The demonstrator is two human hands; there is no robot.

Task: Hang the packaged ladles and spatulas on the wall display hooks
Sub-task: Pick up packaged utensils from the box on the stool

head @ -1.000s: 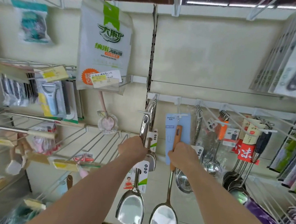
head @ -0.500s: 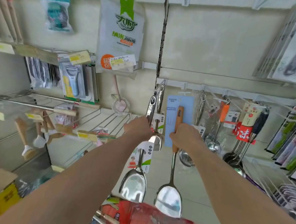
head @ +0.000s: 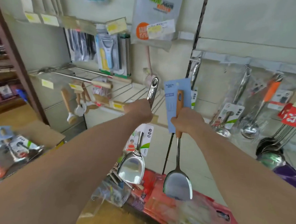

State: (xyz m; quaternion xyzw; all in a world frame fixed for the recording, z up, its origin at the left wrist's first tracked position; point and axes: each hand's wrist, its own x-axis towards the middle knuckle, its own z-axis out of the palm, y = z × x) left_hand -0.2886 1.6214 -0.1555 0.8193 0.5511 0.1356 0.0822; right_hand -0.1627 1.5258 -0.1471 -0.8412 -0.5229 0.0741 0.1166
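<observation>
My left hand (head: 140, 109) grips the handle of an all-steel spatula (head: 132, 166) with a white and green card, held upright with the blade down. My right hand (head: 186, 121) grips a wooden-handled spatula (head: 178, 184) backed by a blue card (head: 170, 103). Both spatulas hang free in the air, off the hooks and in front of the wall. Behind them, the white hook rail (head: 252, 60) carries one steel utensil (head: 195, 71) on its leftmost hook and several ladles (head: 249, 127) further right.
Wire hooks on the left hold peelers (head: 105, 56), brushes (head: 70, 110) and long-handled tools. A big white bag (head: 155, 16) hangs above. A red box (head: 180, 210) and a cardboard box of packaged utensils (head: 13, 149) lie below. Black ladles (head: 271, 146) hang at far right.
Both hands have drawn the two spatulas back and down from the hook rail. The view has swung left and down, revealing the cardboard box and the red box.
</observation>
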